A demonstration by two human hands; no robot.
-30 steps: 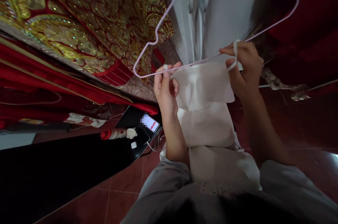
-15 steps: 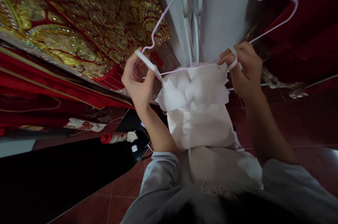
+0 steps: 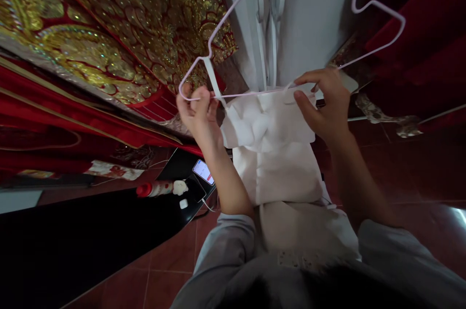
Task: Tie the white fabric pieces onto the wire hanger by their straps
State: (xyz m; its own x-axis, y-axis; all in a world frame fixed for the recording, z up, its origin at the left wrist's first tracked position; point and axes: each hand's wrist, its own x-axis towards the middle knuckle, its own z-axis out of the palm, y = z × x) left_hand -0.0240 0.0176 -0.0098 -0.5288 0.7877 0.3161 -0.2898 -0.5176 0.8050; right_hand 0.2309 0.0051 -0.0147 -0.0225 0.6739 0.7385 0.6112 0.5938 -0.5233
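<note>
A pale pink clothes hanger spans the view in front of me, its bottom bar running between my hands. My left hand is closed on the hanger's lower left corner. Above it, a white strap loops over the hanger's left shoulder notch. From the bar hangs a white garment with a ruffled top. My right hand is beside the bar's right part, thumb and index finger at a second white strap loop. Its other fingers are partly hidden.
Red and gold sequined garments hang at left, dark red cloth at right. A black table at lower left bears a red-capped bottle, a lit phone and a dark phone. Red tiles cover the floor.
The left strap has gone from my left fingers onto the hanger's left shoulder. My left hand has moved down to the hanger's corner. My right hand has shifted slightly left with its strap.
</note>
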